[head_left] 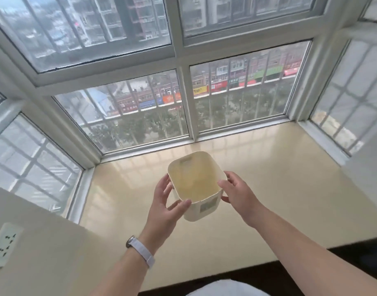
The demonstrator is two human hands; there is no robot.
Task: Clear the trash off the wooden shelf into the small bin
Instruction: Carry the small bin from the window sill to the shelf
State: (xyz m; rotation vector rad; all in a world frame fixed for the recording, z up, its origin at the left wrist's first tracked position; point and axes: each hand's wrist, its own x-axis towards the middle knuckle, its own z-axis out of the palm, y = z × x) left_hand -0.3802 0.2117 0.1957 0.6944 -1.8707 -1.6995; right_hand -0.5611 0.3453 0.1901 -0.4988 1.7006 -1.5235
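Holds the small bin (pixel 201 211) between both hands over the middle of the window ledge (pixel 279 189), somewhat nearer the front edge than the glass; cannot tell whether the base touches the ledge. Wraps the left hand (pixel 164 201) round the bin's left wall, thumb laid along the near rim. Grips the right rim corner with the right hand (pixel 238 195), fingers slightly spread. Bin tilted, mouth upward and toward the camera, pale inside showing, a label (pixel 208 205) on the near wall. White window frames (pixel 184 103) closing the ledge at the back, left and right edges. Wall socket (pixel 5 244) on the wall at lower left, well apart from the bin. Pale watch strap (pixel 141 252) on the left wrist. Broad glossy ledge surface open right of the bin, left of it, and behind it up to the glass. Dark floor strip (pixel 354 253) beyond the front edge.
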